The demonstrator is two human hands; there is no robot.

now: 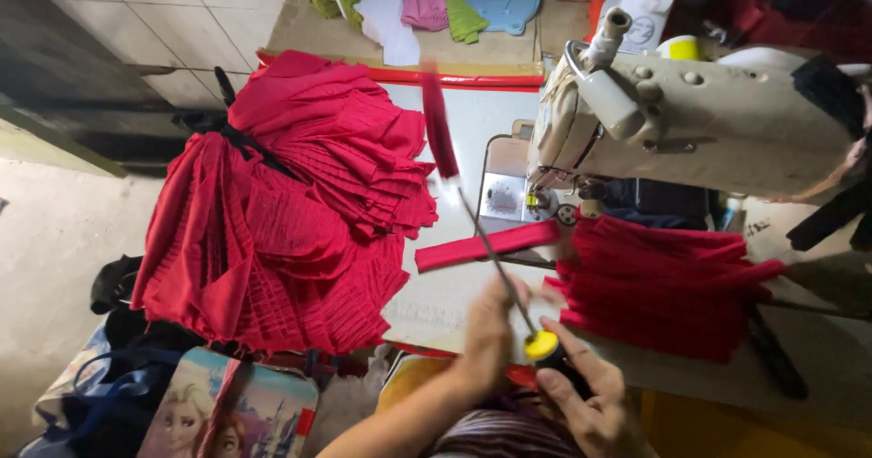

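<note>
Nearest the lens, both of the person's hands meet just below the sewing machine [690, 113], at the near edge of the white worktop [445, 304]. Her right hand [581, 394] is wrapped around the dark grip of a tool with a yellow collar [542, 344]. From that collar a thin metal rod [486, 245] slants up and away toward the machine's left end, and a narrow red fabric strip [438, 131], blurred, rides on its far end. Her left hand [489, 335] has its fingers pressed together around the rod right beside the collar. Under the rod, left of the machine's needle plate, lies another flat red strip [486, 245]. Below the machine's arm sits a stack of pleated red pieces [654, 285]. Well left of the machine, a big heap of pleated red cloth [291, 213] spills over the worktop's edge.
</note>
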